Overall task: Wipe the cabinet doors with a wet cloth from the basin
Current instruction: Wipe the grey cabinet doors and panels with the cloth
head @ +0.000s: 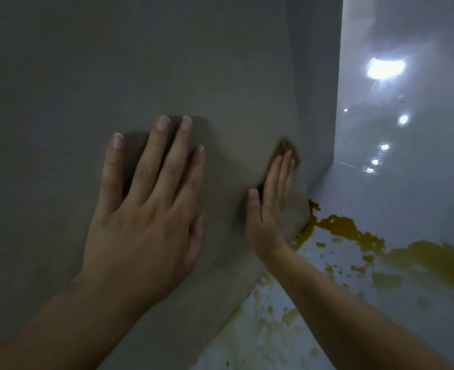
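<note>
Item 1, left hand [145, 209]: laid flat, back toward the camera. Four fingers [153, 161] straight, slightly fanned, pointing up. Thumb tucked close along the hand's right edge. Wrist straight.
Item 2, left forearm [46, 324]: bare, enters from the lower left corner, rises diagonally to the right.
Item 3, right hand [271, 209]: seen nearly edge-on, fingers straight, held together, pointing up and slightly right. Thumb straight, set a little apart on the left side.
Item 4, right forearm [340, 311]: bare, enters from the lower right, runs up and left.
Hands near each other, not touching.
</note>
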